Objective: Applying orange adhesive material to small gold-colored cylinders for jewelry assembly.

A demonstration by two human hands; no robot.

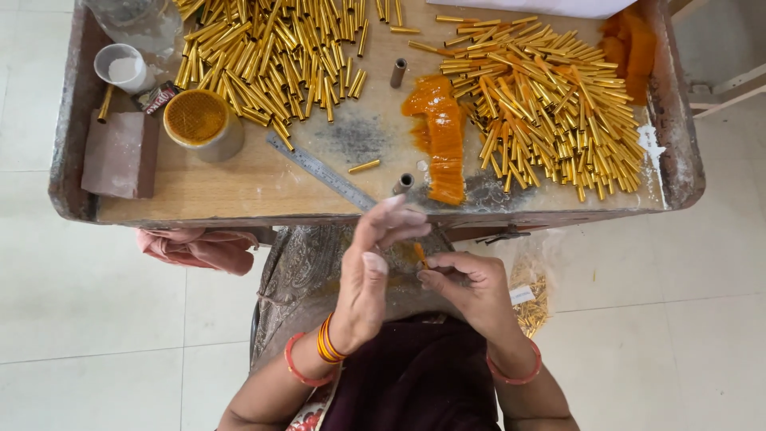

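Observation:
My left hand (369, 275) and my right hand (471, 289) meet above my lap, just below the front edge of the wooden work table (239, 187). Between their fingertips is a small orange piece (419, 254), pinched mostly by my right hand. My left hand's fingers are bent over it; whether they grip it I cannot tell. On the table lie two big heaps of short golden metal tubes, one at the back left (271, 56) and one at the right (550, 104). A strip of orange material (439, 140) lies between them.
A steel ruler (323, 172) lies slanted near the table's front edge. A tin with an orange lid (201, 121), a white cup (121, 68) and a brown block (120, 156) stand at the left. Two small grey tubes (398, 72) stand mid-table. A bag of golden tubes (531, 295) hangs below.

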